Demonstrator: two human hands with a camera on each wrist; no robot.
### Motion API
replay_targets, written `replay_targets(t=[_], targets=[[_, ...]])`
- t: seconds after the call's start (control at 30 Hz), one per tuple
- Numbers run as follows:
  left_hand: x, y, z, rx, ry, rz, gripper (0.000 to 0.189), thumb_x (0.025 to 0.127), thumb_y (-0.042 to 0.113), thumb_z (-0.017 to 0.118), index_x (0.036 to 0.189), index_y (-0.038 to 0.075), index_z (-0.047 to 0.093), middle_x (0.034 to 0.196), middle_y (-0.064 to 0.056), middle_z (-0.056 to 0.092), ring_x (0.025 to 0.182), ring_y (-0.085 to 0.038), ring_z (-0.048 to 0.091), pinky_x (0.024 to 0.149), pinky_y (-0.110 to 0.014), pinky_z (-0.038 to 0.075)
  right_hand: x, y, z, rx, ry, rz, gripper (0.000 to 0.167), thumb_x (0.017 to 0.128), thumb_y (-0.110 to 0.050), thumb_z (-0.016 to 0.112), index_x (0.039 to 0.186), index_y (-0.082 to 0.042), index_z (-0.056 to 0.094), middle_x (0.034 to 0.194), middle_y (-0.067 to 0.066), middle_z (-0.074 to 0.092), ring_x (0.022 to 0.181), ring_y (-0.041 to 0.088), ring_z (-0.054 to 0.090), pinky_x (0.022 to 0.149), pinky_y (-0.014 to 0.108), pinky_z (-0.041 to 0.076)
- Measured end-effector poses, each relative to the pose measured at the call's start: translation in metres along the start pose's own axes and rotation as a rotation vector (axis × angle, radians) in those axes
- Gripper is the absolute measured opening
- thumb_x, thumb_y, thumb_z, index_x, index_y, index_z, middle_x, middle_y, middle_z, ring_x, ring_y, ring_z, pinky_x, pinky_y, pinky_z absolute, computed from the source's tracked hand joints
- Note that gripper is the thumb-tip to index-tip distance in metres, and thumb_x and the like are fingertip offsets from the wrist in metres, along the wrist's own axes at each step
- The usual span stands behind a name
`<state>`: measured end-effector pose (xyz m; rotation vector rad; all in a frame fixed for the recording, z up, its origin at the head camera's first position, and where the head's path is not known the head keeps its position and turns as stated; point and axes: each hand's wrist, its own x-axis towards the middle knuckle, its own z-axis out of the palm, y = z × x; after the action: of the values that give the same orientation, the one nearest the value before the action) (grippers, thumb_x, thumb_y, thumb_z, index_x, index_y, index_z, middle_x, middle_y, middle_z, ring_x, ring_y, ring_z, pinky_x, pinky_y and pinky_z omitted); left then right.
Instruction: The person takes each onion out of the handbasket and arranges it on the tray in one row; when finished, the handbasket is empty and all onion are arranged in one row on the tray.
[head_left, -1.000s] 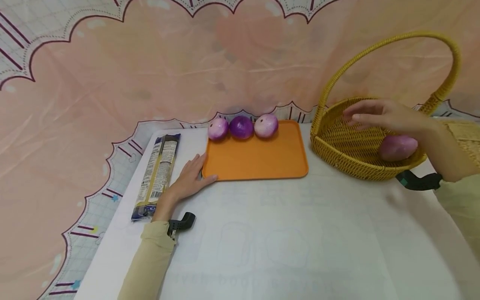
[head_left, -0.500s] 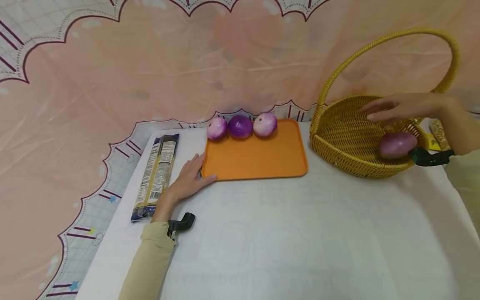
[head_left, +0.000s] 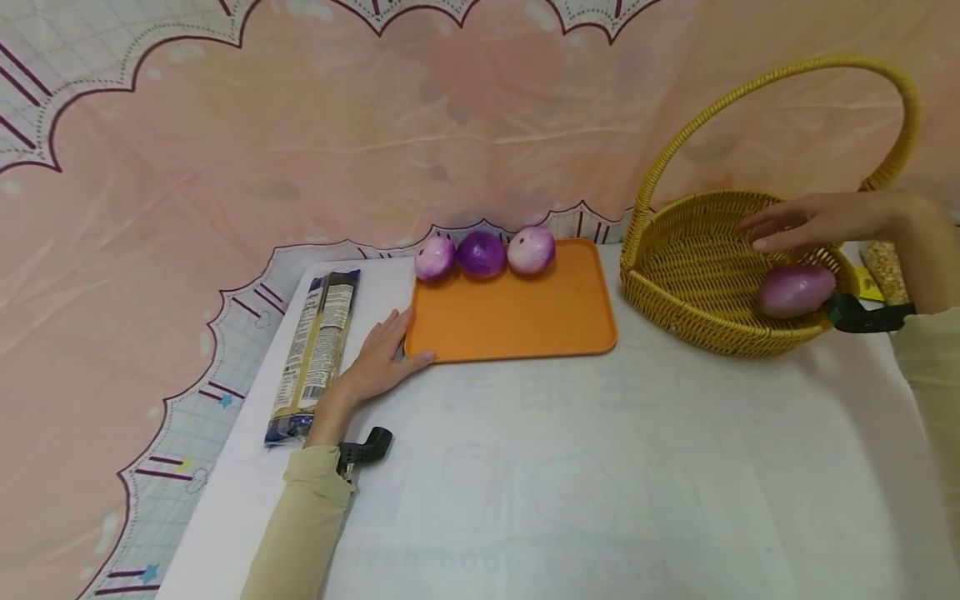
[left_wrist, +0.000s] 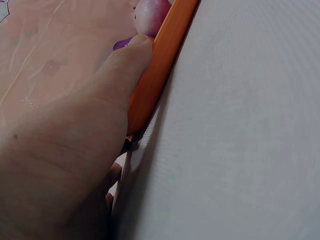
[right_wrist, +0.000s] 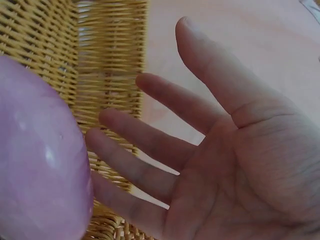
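My left hand [head_left: 377, 360] rests at the front left corner of an orange tray [head_left: 517, 325], fingers straight, thumb along the front edge. In the left wrist view the thumb [left_wrist: 135, 55] lies against the tray rim [left_wrist: 155, 75]. Three purple onions stand along the tray's back edge: the left onion [head_left: 435, 258], the middle onion [head_left: 482, 254] and the right onion [head_left: 532, 250]. Over a yellow wicker basket [head_left: 697, 329] hovers my right hand [head_left: 832, 218], fingers spread and holding nothing. Below it a smooth purple onion [head_left: 797, 290] lies inside the basket; the right wrist view shows this onion [right_wrist: 42, 155] beside the fingers.
A long printed packet [head_left: 313, 358] lies left of the tray, close to my left forearm. The basket's tall arched handle [head_left: 780, 77] rises above my right hand. Behind the basket's right side, a packet of yellowish grains [head_left: 885, 271] is partly hidden by my right forearm.
My right hand has shifted to the right over the basket, uncovering more of its inside and the grain packet beyond. The left hand, tray and onions stay in place.
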<state>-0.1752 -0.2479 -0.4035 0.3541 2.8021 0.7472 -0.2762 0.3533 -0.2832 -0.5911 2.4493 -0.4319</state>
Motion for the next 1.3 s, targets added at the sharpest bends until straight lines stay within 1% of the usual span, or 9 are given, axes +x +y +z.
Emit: replay_targets(t=[0.07, 0.13, 0.27, 0.47, 0.6, 0.73, 0.9, 1.17, 1.3], targets=[[0.001, 0.001, 0.001, 0.001, -0.001, -0.001, 0.091, 0.093, 0.053, 0.056, 0.157, 0.012, 0.007, 0.165, -0.011, 0.009, 0.153, -0.031, 0.002, 0.125, -0.048, -0.002, -0.002, 0.001, 0.002, 0.019, 0.019, 0.011, 0.062, 0.103, -0.037, 0.044, 0.151, -0.002, 0.029, 0.153, 0.027, 0.033, 0.135, 0.051, 0.035, 0.096, 0.047, 0.051], [0.001, 0.001, 0.001, 0.001, -0.002, 0.001, 0.091, 0.092, 0.053, 0.056, 0.157, 0.012, 0.007, 0.165, -0.011, 0.009, 0.153, -0.031, 0.002, 0.125, -0.048, -0.001, -0.004, 0.003, 0.005, 0.041, 0.031, 0.024, 0.063, 0.102, -0.039, 0.044, 0.152, -0.003, 0.027, 0.153, 0.026, 0.032, 0.135, 0.052, 0.033, 0.098, 0.065, 0.042], [0.002, 0.002, 0.002, -0.006, 0.000, 0.006, 0.091, 0.092, 0.053, 0.056, 0.158, 0.012, 0.007, 0.165, -0.011, 0.009, 0.153, -0.031, 0.002, 0.125, -0.048, -0.001, -0.007, 0.008, 0.009, 0.078, 0.038, 0.023, 0.063, 0.103, -0.038, 0.043, 0.153, -0.005, 0.024, 0.154, 0.025, 0.033, 0.136, 0.052, 0.032, 0.098, 0.071, 0.037], [0.004, 0.003, 0.003, -0.009, 0.004, 0.016, 0.091, 0.092, 0.052, 0.057, 0.157, 0.012, 0.008, 0.165, -0.012, 0.010, 0.153, -0.031, 0.002, 0.125, -0.049, -0.001, -0.010, 0.013, 0.013, 0.101, 0.022, 0.031, 0.064, 0.103, -0.034, 0.044, 0.153, -0.002, 0.022, 0.153, 0.029, 0.030, 0.135, 0.054, 0.029, 0.095, 0.072, 0.038], [0.005, 0.002, 0.004, -0.007, 0.007, 0.017, 0.091, 0.092, 0.053, 0.057, 0.157, 0.012, 0.008, 0.165, -0.012, 0.010, 0.153, -0.031, 0.002, 0.125, -0.049, -0.001, -0.008, 0.013, 0.012, 0.049, -0.009, 0.034, 0.063, 0.102, -0.034, 0.047, 0.152, -0.001, 0.027, 0.152, 0.032, 0.030, 0.135, 0.057, 0.027, 0.092, 0.068, 0.043], [0.005, 0.002, 0.005, -0.008, 0.014, 0.016, 0.091, 0.092, 0.053, 0.057, 0.157, 0.012, 0.008, 0.165, -0.011, 0.010, 0.153, -0.031, 0.002, 0.125, -0.049, -0.001, -0.006, 0.012, 0.006, 0.008, -0.098, 0.016, 0.062, 0.102, -0.034, 0.046, 0.151, 0.000, 0.029, 0.148, 0.036, 0.034, 0.133, 0.060, 0.030, 0.091, 0.064, 0.047], [0.005, 0.002, 0.005, -0.006, 0.015, 0.014, 0.091, 0.092, 0.053, 0.057, 0.157, 0.012, 0.008, 0.165, -0.011, 0.010, 0.153, -0.031, 0.002, 0.125, -0.049, -0.001, 0.000, 0.010, -0.004, 0.039, -0.255, 0.025, 0.064, 0.102, -0.034, 0.046, 0.151, 0.003, 0.026, 0.148, 0.039, 0.031, 0.134, 0.059, 0.031, 0.095, 0.062, 0.048], [0.003, 0.002, 0.002, -0.003, 0.008, 0.003, 0.092, 0.092, 0.053, 0.057, 0.157, 0.012, 0.008, 0.165, -0.011, 0.010, 0.153, -0.031, 0.002, 0.125, -0.049, -0.001, 0.008, 0.007, -0.007, 0.137, -0.395, -0.001, 0.060, 0.101, -0.030, 0.047, 0.152, -0.004, 0.028, 0.154, 0.031, 0.025, 0.133, 0.043, 0.039, 0.091, 0.042, 0.053], [0.002, 0.000, 0.001, 0.000, 0.008, 0.004, 0.091, 0.092, 0.053, 0.057, 0.157, 0.011, 0.008, 0.165, -0.012, 0.010, 0.153, -0.032, 0.002, 0.125, -0.049, -0.001, 0.010, 0.007, -0.003, 0.246, -0.446, -0.007, 0.061, 0.100, -0.028, 0.049, 0.153, -0.005, 0.026, 0.156, 0.030, 0.020, 0.130, 0.031, 0.043, 0.091, 0.040, 0.053]])
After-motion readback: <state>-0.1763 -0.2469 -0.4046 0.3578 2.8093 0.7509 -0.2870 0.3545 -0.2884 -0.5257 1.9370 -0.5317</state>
